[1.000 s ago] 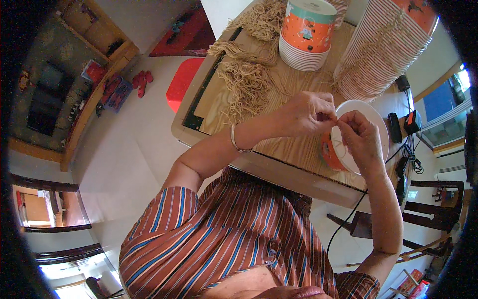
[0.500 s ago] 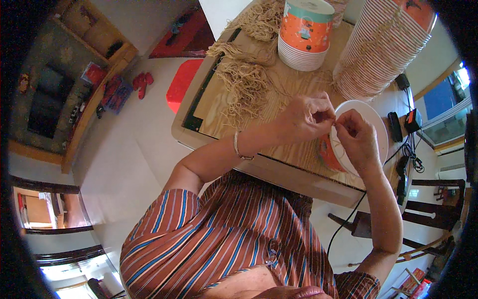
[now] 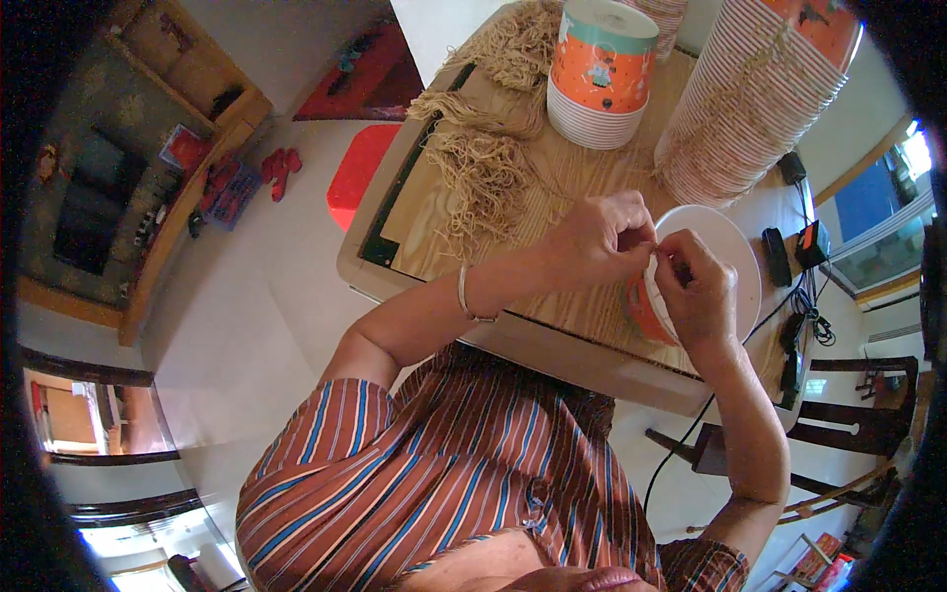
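Observation:
My left hand [image 3: 604, 239] and my right hand [image 3: 700, 296] are closed in pinches, fingertips almost touching. Whatever they hold between them is too small to make out. Below and behind them is an orange paper bucket [image 3: 645, 314] with a wide white opening [image 3: 732, 259], partly hidden by my right hand. Left of my left hand, a loose heap of tan twine [image 3: 483, 178] lies on the wooden tabletop [image 3: 562, 311]. A bracelet circles my left wrist.
Beyond my hands stand a short stack of orange and green paper buckets [image 3: 599, 84] and a tall leaning stack [image 3: 745, 109] with twine over it. More twine [image 3: 518, 44] lies at the far edge. Black cables [image 3: 811, 311] run along the right side. A red stool [image 3: 363, 173] stands left.
My hands stay pinched close together, with only a slight shift of the fingers. The whole view has moved a little, so the table and buckets sit slightly lower and further left.

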`<state>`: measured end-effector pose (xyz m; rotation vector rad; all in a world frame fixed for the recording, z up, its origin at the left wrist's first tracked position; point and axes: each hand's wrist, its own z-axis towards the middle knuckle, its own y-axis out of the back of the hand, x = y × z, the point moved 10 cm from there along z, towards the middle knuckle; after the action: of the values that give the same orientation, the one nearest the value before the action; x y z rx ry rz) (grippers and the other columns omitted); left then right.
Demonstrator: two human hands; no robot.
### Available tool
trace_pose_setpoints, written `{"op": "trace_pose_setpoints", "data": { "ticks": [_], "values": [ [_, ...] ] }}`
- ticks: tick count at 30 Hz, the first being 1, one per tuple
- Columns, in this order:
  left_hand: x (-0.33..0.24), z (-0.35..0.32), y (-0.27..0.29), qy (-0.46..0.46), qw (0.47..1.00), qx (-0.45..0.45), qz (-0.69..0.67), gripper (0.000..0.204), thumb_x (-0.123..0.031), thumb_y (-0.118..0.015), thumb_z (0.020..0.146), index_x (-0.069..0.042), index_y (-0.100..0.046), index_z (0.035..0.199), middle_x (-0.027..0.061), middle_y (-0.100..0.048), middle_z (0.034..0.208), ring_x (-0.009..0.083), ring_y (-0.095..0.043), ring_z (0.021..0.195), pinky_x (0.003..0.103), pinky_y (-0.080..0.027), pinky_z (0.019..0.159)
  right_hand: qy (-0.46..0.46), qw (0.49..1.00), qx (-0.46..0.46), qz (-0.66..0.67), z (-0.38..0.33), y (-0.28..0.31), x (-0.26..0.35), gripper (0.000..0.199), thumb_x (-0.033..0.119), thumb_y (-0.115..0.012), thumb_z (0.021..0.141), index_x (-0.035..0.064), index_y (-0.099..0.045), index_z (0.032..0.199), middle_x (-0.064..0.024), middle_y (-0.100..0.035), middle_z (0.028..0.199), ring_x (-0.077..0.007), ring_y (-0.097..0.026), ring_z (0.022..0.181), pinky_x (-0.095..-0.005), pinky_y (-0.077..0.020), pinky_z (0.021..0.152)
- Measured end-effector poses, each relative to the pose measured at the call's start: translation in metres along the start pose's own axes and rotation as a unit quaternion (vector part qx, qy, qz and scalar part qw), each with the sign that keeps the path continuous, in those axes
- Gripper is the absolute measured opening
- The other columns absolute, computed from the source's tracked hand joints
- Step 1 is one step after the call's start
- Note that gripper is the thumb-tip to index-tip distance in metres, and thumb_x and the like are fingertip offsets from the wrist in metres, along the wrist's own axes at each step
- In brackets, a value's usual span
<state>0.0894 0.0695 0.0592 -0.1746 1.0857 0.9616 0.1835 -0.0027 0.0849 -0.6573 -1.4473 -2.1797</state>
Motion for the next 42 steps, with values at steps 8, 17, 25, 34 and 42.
{"op": "trace_pose_setpoints", "data": {
  "ticks": [8, 17, 25, 34, 42],
  "values": [
    [-0.013, -0.003, 0.002, -0.038, 0.996, -0.022, 0.071, 0.006, -0.003, -0.068, 0.079, -0.002, -0.065, 0.084, 0.0074, -0.058, 0.080, 0.0183, -0.059, 0.073, 0.030, -0.048, 0.064, -0.110, 0.968, 0.115, 0.193, 0.008, -0.020, -0.038, 0.008, 0.008, -0.066, 0.084, 0.0010, -0.065, 0.089, -0.0032, -0.068, 0.077, -0.0096, -0.061, 0.068, -0.0264, -0.0506, 0.063],
    [0.033, -0.009, -0.014, 0.160, 0.969, 0.030, -0.184, 0.005, -0.008, -0.065, 0.088, -0.003, -0.064, 0.089, 0.0014, -0.061, 0.083, 0.0079, -0.058, 0.071, 0.023, -0.048, 0.064, -0.182, 0.947, 0.138, 0.225, 0.003, -0.021, -0.049, 0.008, 0.007, -0.064, 0.087, 0.0020, -0.066, 0.092, -0.0016, -0.066, 0.079, -0.0077, -0.059, 0.073, -0.0250, -0.0497, 0.067],
    [0.063, -0.024, -0.035, 0.266, 0.859, 0.066, -0.432, 0.013, -0.017, -0.064, 0.090, -0.005, -0.065, 0.096, 0.0006, -0.064, 0.084, 0.0090, -0.060, 0.072, 0.024, -0.051, 0.063, -0.093, 0.986, 0.089, 0.106, 0.008, -0.014, -0.032, 0.011, 0.010, -0.062, 0.089, 0.0039, -0.060, 0.098, -0.0129, -0.067, 0.082, -0.0175, -0.067, 0.077, -0.0309, -0.0526, 0.069],
    [0.069, -0.025, -0.040, 0.266, 0.830, 0.045, -0.489, 0.017, -0.019, -0.064, 0.089, -0.005, -0.066, 0.098, 0.0015, -0.065, 0.086, 0.0108, -0.061, 0.073, 0.028, -0.054, 0.065, 0.006, 0.994, 0.037, 0.100, 0.002, 0.000, -0.003, 0.013, 0.011, -0.062, 0.089, 0.0043, -0.056, 0.099, -0.0144, -0.067, 0.085, -0.0257, -0.069, 0.079, -0.0354, -0.0532, 0.071],
    [0.064, -0.020, -0.037, 0.236, 0.851, 0.044, -0.466, 0.013, -0.015, -0.063, 0.090, -0.003, -0.065, 0.096, 0.0029, -0.066, 0.085, 0.0127, -0.062, 0.070, 0.027, -0.053, 0.062, 0.010, 0.999, 0.046, 0.016, 0.003, -0.004, 0.006, 0.010, 0.011, -0.061, 0.089, 0.0044, -0.058, 0.095, -0.0169, -0.066, 0.088, -0.0315, -0.068, 0.078, -0.0383, -0.0529, 0.069]
  ]
}}
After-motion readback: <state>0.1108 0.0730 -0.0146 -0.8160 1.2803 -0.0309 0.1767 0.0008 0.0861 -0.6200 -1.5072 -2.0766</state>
